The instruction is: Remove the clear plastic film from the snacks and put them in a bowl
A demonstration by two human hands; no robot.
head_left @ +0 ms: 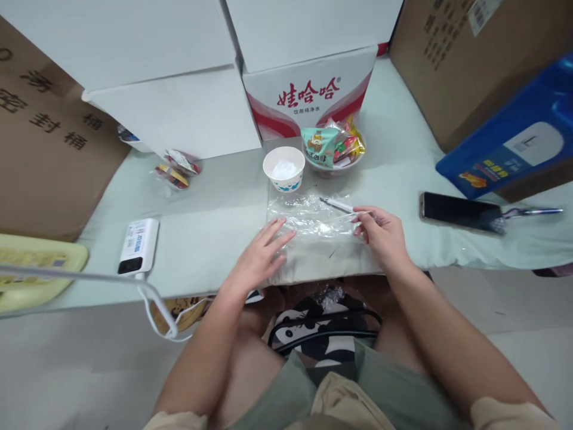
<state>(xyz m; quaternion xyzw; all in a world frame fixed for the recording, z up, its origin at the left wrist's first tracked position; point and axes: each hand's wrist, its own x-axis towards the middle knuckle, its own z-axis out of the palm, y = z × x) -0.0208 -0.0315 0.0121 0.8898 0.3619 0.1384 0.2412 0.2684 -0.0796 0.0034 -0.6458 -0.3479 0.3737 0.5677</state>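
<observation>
A crinkled sheet of clear plastic film (308, 227) lies on the table in front of me. My left hand (259, 257) rests at its left side, fingers stretched out and apart. At the right end, my right hand (384, 235) pinches the film's edge between thumb and fingers. A slim white pen-like tool (338, 205) with a dark tip lies over the film, its rear end close to my right fingertips; whether they touch it I cannot tell. Just beyond the film stands a white paper cup (286, 182) with crumpled clear plastic inside.
Behind the cup, a bowl (338, 170) holds wrapped snacks. A phone (461, 212) and a blue jug (514, 143) are on the right. Small packets (172, 173) and a white cabled device (138, 246) lie left. White boxes (179, 113) line the back.
</observation>
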